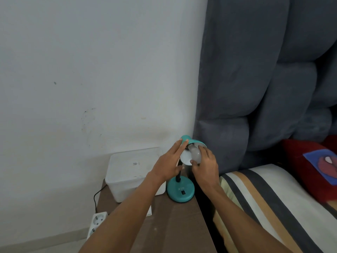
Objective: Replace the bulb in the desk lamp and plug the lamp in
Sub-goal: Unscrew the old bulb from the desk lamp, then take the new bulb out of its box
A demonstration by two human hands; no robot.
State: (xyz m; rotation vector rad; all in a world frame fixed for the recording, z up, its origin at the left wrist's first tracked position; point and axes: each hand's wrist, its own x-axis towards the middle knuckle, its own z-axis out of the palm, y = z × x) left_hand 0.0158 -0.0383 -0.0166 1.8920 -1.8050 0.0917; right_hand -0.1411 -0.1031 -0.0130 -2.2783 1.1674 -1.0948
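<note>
Fingers point(202, 149) grip bulb point(196, 154) (frosted), lamp point(180, 192) steadied

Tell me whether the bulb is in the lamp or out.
In, or nearly: the bulb has its base at the lamp shade's socket, right hand gripping it. How far screwed in, cannot tell.

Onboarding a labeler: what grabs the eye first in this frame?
The teal desk lamp at the nightstand's back right, with both hands at its shade: the right hand grips a frosted bulb at the socket, the left hand steadies the shade. Next, the grey padded headboard filling the right.
</note>
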